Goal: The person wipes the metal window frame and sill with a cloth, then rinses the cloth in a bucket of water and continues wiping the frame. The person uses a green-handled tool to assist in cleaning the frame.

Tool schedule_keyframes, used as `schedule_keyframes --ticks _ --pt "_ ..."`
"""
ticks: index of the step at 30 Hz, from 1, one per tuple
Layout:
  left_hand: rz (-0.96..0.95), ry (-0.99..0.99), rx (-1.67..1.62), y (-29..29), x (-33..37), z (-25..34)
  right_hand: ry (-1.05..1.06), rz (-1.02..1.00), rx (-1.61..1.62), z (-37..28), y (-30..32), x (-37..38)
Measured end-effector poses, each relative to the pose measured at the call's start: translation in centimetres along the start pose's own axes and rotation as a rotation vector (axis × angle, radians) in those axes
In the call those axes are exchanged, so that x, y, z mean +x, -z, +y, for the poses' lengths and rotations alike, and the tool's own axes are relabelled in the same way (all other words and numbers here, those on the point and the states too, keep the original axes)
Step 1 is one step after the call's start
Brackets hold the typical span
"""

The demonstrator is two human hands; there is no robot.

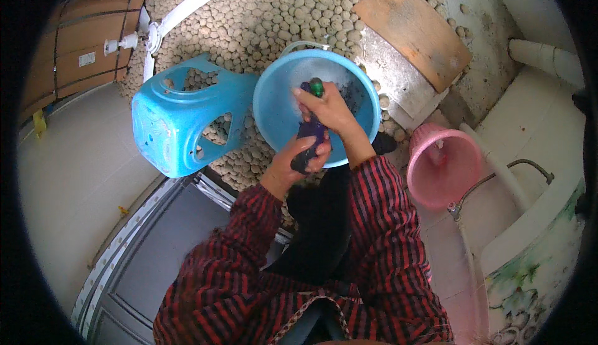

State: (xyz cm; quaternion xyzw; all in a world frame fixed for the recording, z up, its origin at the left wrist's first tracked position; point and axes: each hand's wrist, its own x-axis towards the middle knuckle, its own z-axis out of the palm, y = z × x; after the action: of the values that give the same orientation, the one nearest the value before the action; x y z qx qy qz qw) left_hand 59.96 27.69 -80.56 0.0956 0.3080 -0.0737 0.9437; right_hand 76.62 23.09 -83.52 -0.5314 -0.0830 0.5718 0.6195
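Over a light blue basin [268, 111], my two hands work close together. My left hand [293, 161], at the basin's near rim, is closed round a dark purple, soft-looking thing [311, 134]; its kind is not clear. Just above and to the right, my right hand [333, 108] grips a small dark thing with a rounded green end [317, 87]. Whether this is part of the purple thing I cannot tell, since my fingers cover most of it. Dark bits [355, 95] lie in the basin's right side.
A blue plastic stool [162, 127] lies tipped left of the basin. Rounded pebbles [274, 8] cover the floor beyond. To the right are a pink bucket [423, 177], a hose [498, 173] and a brown board [411, 30]. A strapped cardboard box [93, 33] stands far left.
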Motion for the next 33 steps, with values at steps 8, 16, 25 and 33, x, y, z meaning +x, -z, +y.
schedule_keyframes --ticks 8,16,25,33 --pt "0.406 0.11 0.922 5.0 4.2 0.8 0.081 0.251 -0.619 5.3 -0.1 3.7" --pt "0.533 -0.162 1.761 7.3 5.0 0.6 -0.25 0.323 -0.818 6.8 -1.3 5.1" --pt "0.519 -0.139 2.235 6.1 2.9 3.2 -0.125 0.464 -0.414 4.7 -2.1 2.6" --pt "0.568 -0.358 0.962 -3.0 -4.5 2.3 0.598 0.775 0.291 -6.1 -5.2 -13.9"
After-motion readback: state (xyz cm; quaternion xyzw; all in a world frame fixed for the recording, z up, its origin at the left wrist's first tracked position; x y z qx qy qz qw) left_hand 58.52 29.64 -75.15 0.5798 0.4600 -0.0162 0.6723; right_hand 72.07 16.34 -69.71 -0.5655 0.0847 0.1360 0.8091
